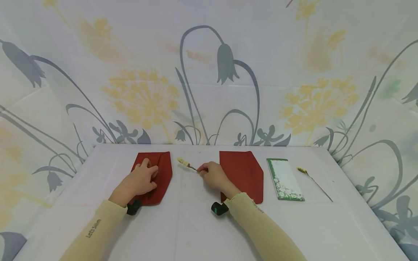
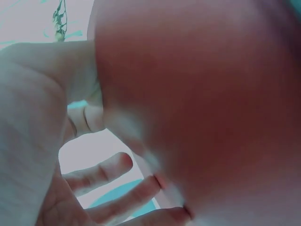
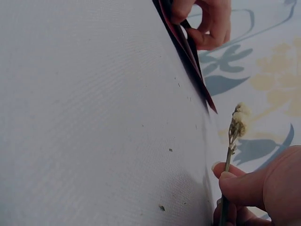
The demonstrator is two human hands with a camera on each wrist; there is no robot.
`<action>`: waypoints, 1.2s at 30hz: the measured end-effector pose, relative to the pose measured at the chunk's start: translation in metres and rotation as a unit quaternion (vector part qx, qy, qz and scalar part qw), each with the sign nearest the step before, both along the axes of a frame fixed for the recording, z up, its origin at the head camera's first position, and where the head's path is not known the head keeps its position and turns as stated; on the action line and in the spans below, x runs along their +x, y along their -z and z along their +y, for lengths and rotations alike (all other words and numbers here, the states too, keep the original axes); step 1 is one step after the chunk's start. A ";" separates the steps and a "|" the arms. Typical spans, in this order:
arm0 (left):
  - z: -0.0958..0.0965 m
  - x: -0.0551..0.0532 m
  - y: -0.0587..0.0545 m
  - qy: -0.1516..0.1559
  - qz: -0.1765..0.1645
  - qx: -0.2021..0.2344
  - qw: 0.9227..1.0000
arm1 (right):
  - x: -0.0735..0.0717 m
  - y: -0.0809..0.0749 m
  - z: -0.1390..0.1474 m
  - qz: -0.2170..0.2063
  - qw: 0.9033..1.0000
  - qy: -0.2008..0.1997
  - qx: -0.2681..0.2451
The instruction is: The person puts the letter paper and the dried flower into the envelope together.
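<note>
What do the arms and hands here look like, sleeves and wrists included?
The left hand and right hand are bare. The left sleeve and right sleeve are pale yellow. Dark lettering on the left appears to read "Let's Slim"; the right one's is too small to read. A black device sits at each wrist, the right one showing a green mark.

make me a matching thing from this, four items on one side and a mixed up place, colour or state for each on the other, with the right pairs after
1. left hand
2. right hand
3. card
4. far-right flower

A. white, with a green border
B. lying to the right of the card
C. touching the left red envelope
D. pinching the other flower

Pairs: 1-C, 2-D, 3-A, 4-B
</note>
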State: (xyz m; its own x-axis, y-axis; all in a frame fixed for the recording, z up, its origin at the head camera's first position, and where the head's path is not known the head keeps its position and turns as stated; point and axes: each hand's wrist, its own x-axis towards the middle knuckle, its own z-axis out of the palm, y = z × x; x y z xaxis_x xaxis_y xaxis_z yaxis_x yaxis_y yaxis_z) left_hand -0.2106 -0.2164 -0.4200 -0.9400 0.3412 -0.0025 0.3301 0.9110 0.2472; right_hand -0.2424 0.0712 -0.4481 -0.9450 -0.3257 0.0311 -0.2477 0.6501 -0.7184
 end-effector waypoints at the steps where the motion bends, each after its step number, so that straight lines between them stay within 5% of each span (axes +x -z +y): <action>1: 0.001 0.000 0.000 -0.004 0.000 0.004 1.000 | 0.000 0.000 0.000 -0.002 1.000 0.001 -0.001; 12: 0.004 0.004 0.000 -0.031 0.003 0.032 0.999 | -0.001 -0.008 0.002 -0.032 0.998 0.025 -0.042; 20: 0.003 0.004 0.001 -0.031 -0.002 0.026 0.999 | 0.004 -0.015 -0.017 -0.061 0.994 0.000 -0.086; 36: 0.003 0.002 0.003 -0.017 0.000 0.002 1.000 | 0.014 -0.018 -0.082 -0.151 0.965 0.010 -0.213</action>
State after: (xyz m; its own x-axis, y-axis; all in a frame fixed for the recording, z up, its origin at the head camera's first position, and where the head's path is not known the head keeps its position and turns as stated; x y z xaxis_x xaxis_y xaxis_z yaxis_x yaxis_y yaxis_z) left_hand -0.2089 -0.2132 -0.4227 -0.9511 0.3089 -0.0018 0.2986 0.9209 0.2504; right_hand -0.2282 -0.0104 -0.4302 -0.9378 -0.3258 -0.1198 0.0247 0.2817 -0.9592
